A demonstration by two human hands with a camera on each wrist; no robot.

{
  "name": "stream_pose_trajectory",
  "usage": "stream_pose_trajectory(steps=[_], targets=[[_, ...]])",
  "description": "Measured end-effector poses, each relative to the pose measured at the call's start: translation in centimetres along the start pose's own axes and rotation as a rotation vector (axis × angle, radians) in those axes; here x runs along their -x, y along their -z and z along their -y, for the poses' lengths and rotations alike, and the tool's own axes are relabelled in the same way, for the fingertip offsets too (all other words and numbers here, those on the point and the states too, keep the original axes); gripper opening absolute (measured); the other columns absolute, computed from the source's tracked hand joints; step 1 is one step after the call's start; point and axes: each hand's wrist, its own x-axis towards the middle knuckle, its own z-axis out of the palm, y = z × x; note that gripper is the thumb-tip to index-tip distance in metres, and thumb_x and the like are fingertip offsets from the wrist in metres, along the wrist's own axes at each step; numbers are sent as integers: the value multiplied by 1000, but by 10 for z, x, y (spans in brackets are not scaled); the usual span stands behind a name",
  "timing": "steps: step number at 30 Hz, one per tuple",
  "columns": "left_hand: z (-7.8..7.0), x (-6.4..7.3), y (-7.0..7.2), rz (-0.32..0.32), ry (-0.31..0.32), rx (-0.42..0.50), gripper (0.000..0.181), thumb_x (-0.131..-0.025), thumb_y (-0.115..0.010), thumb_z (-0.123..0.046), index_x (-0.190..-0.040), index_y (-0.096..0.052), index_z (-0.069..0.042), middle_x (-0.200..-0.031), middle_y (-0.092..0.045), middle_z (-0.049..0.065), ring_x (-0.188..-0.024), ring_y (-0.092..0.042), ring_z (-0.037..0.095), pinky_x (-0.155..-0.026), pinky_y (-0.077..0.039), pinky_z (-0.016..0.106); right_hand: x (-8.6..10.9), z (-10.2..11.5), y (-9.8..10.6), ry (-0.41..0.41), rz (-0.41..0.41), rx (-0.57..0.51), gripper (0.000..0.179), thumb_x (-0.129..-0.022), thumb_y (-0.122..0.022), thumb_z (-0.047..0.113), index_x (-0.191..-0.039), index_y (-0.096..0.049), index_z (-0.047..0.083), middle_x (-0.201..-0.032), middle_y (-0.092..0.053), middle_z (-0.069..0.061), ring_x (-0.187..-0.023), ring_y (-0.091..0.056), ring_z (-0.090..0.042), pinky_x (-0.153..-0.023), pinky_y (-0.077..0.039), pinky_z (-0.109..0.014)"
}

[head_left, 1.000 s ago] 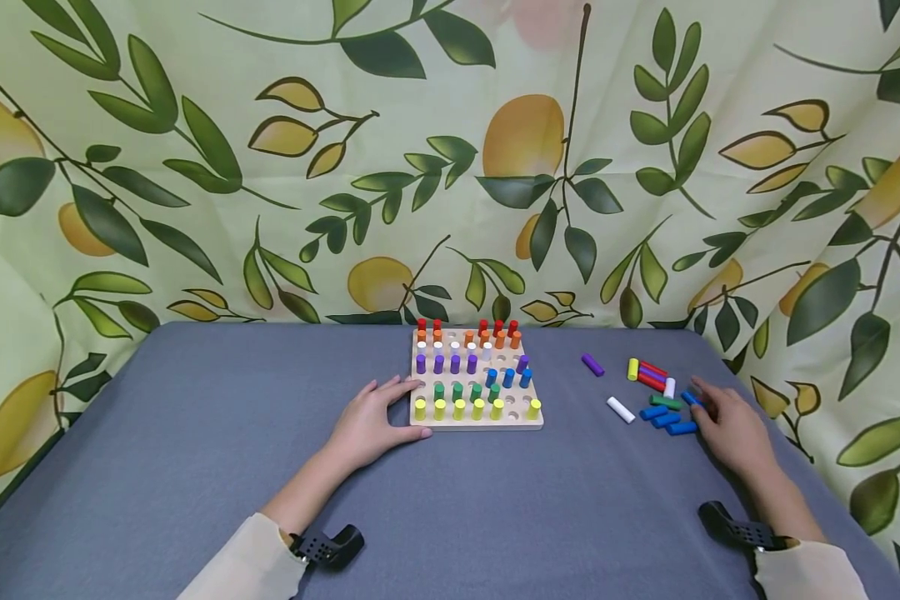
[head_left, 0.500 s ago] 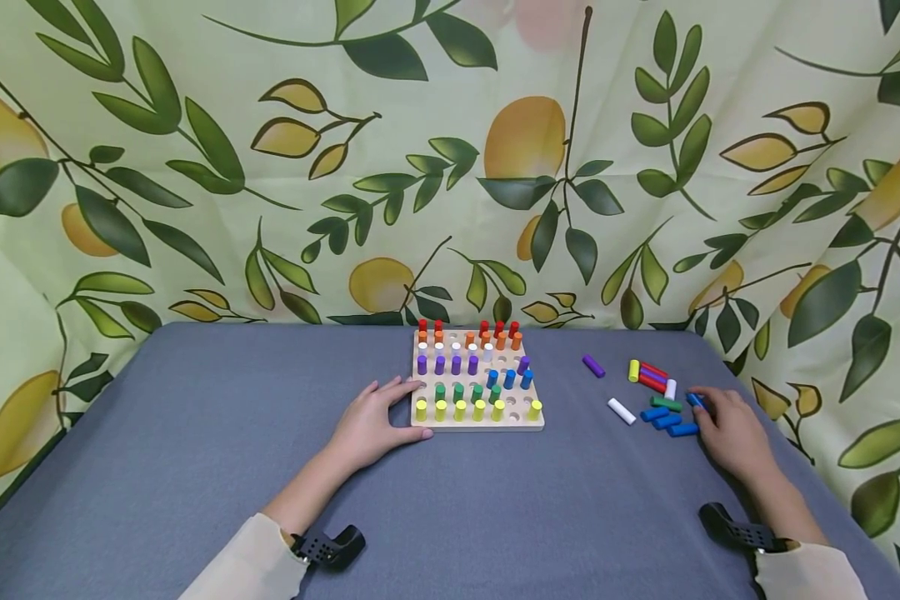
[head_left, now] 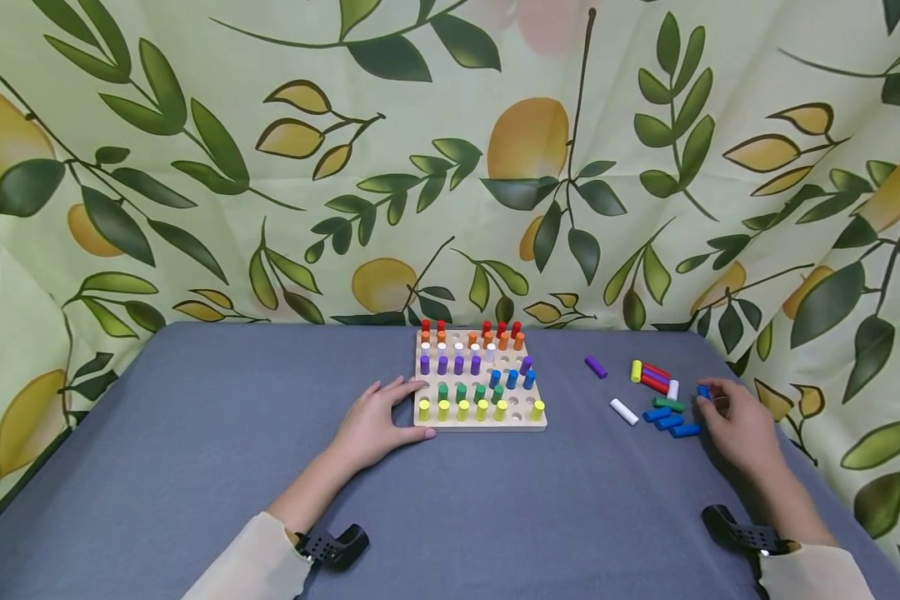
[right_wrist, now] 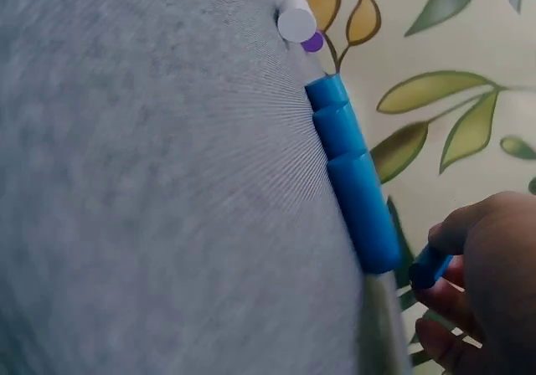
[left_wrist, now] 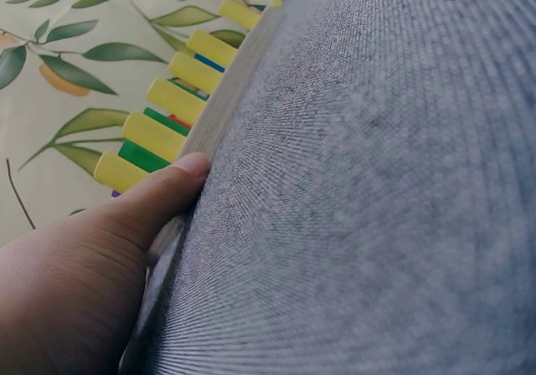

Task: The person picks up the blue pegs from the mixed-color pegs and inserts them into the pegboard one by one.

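Note:
A wooden pegboard (head_left: 487,425) carries rows of coloured pegs, with several bare holes among them. My left hand (head_left: 371,423) holds its near left corner, thumb along the front edge and fingertips at the left side. The left wrist view has the thumb (left_wrist: 159,195) against the board's edge, below the yellow pegs (left_wrist: 155,136); the other fingers are hidden there. At the right, my right hand (head_left: 741,423) pinches a blue peg (right_wrist: 431,266) between thumb and fingers, raised a little above the table. Three blue pegs (head_left: 670,422) lie just left of that hand.
Other loose pegs lie near the right hand: a green peg (head_left: 668,404), red ones (head_left: 654,384), a yellow one (head_left: 636,371) and a white one (head_left: 624,412). A purple peg (head_left: 596,367) lies closer to the board. A leaf-patterned curtain (head_left: 450,167) hangs behind the grey-blue table (head_left: 540,517).
My right hand has picked up the blue peg, which lay beside the others, and shifted slightly away from the pile with it. The left hand stays at the pegboard.

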Motion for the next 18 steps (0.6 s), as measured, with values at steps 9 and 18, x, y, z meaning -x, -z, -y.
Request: stream_pose_trajectory(steps=[9, 18], targets=[[0, -1, 0, -6, 15, -1, 76, -77, -85, -50, -143, -59, -22, -152, -53, 14, -148, -41, 39, -125, -26, 59, -15, 26, 14, 44, 51, -38, 29, -97, -63, 10, -121, -61, -5, -108, -65, -31, -94, -65, -44, -63, -50, -19], [-1, 0, 0, -2, 15, 9, 76, -77, -85, -49, -143, -59, -21, -152, -53, 14, -148, -41, 37, -126, -24, 57, -24, 60, 25, 109, 37, -74, 27, -99, -64, 15, -122, -63, 1, -105, -72, -30, -91, -69, -45, -60, -45, -12]])
